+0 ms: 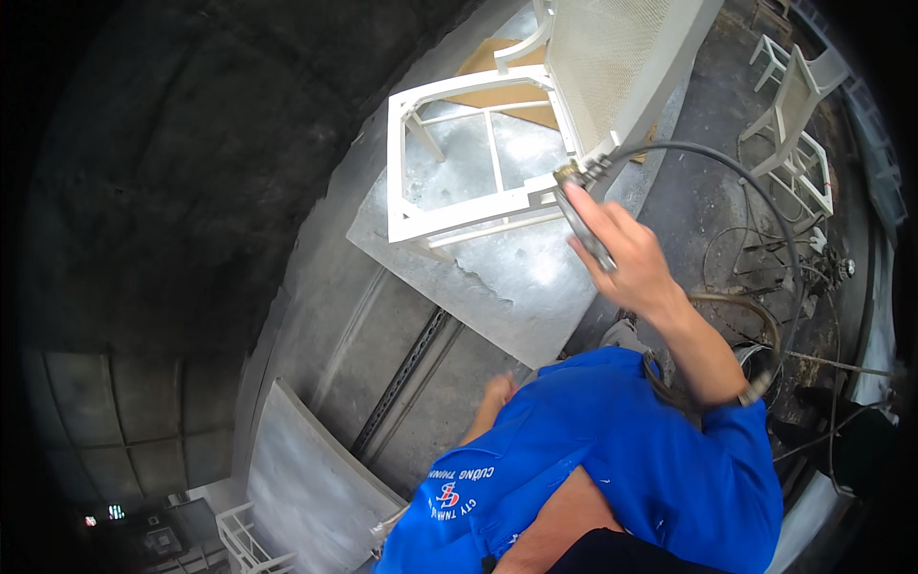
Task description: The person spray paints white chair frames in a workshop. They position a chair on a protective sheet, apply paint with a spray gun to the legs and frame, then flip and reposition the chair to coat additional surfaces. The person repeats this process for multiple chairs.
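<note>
My right hand (626, 253) is closed around a metal spray gun (585, 230), with a dark hose (746, 163) curving away from it to the right. The gun is beside the near right corner of a white chair frame (459, 222). That chair has an open seat with crossing bars and a woven back panel (607, 67). It stands on a silvery, paint-coated board (507, 297). My left hand (499, 390) hangs low by my side, away from the chair; its fingers are too small and partly hidden to read.
A brown cardboard sheet (526, 110) lies under the chair. Another white chair (798, 134) stands at the far right, near tangled hoses (765, 273). A chain track (400, 383) runs along the floor. At lower left are a second silvery board (311, 478) and a white frame (247, 545).
</note>
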`<state>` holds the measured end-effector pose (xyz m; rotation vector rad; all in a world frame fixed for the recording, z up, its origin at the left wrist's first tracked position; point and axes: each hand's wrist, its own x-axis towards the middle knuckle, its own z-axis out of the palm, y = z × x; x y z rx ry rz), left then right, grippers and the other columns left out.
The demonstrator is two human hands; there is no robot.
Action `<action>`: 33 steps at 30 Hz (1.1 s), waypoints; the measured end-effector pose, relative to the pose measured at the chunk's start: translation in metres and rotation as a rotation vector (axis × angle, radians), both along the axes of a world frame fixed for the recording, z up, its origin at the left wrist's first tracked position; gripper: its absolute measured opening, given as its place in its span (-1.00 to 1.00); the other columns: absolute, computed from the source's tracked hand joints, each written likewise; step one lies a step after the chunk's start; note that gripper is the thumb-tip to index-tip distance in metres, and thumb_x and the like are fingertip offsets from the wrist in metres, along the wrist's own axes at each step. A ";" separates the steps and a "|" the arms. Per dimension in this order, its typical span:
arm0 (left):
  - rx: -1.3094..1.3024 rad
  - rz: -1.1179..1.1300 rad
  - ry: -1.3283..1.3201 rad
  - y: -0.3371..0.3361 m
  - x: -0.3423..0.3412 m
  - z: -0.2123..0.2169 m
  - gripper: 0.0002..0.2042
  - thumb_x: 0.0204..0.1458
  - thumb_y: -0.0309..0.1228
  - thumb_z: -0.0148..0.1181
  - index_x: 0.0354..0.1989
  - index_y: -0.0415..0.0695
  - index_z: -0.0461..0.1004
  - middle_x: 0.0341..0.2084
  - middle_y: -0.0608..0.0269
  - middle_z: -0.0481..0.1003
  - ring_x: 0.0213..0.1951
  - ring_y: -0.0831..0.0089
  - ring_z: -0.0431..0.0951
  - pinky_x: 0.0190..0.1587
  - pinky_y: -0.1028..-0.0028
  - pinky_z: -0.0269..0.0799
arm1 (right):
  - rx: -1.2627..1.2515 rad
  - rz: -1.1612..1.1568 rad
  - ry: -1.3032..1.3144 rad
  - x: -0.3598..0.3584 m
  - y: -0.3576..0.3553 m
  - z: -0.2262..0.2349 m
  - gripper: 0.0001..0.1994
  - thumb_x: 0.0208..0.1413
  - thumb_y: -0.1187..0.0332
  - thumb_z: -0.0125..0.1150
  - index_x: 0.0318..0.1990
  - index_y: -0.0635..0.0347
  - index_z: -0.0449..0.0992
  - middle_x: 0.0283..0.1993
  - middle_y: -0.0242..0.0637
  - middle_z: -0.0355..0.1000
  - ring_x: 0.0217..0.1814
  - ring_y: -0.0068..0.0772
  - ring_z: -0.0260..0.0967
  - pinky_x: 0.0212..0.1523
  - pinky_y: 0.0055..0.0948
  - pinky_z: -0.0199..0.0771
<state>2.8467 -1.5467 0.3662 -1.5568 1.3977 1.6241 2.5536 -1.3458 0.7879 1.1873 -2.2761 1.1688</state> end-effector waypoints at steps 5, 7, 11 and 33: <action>-0.154 0.182 -0.002 0.022 0.095 0.015 -0.72 0.37 -0.17 0.10 -0.21 -0.15 0.54 -0.51 0.23 0.54 -0.51 0.37 0.56 -0.52 0.41 0.45 | 0.091 -0.159 -0.154 -0.040 -0.076 -0.066 -0.35 0.23 0.34 0.29 0.47 -0.20 0.28 -0.20 -0.09 0.48 -0.23 0.04 0.54 -0.20 -0.09 0.55; -0.218 0.250 -0.010 0.010 0.118 0.023 -0.74 0.36 -0.20 0.13 -0.14 -0.16 0.54 -0.48 0.23 0.56 -0.49 0.37 0.57 -0.50 0.41 0.47 | 0.102 -0.189 -0.191 -0.049 -0.096 -0.081 -0.37 0.26 0.30 0.27 0.48 -0.23 0.27 -0.20 -0.04 0.48 -0.21 0.06 0.54 -0.16 -0.08 0.55; -0.207 0.402 -0.017 -0.029 0.153 0.031 -0.77 0.34 -0.24 0.17 -0.06 -0.16 0.54 -0.44 0.25 0.57 -0.47 0.40 0.58 -0.46 0.40 0.50 | 0.091 -0.175 -0.191 -0.057 -0.137 -0.095 -0.40 0.32 0.26 0.23 0.49 -0.26 0.24 -0.21 0.02 0.48 -0.22 0.05 0.53 -0.11 -0.09 0.57; -0.126 0.313 0.026 -0.030 0.171 -0.035 -0.75 0.32 -0.24 0.21 -0.26 -0.19 0.55 -0.51 0.24 0.55 -0.50 0.43 0.53 -0.48 0.34 0.47 | -0.095 -0.340 -0.245 -0.054 -0.142 -0.078 -0.42 0.30 0.28 0.23 0.46 -0.14 0.29 -0.25 0.05 0.51 -0.17 0.12 0.52 -0.07 -0.05 0.50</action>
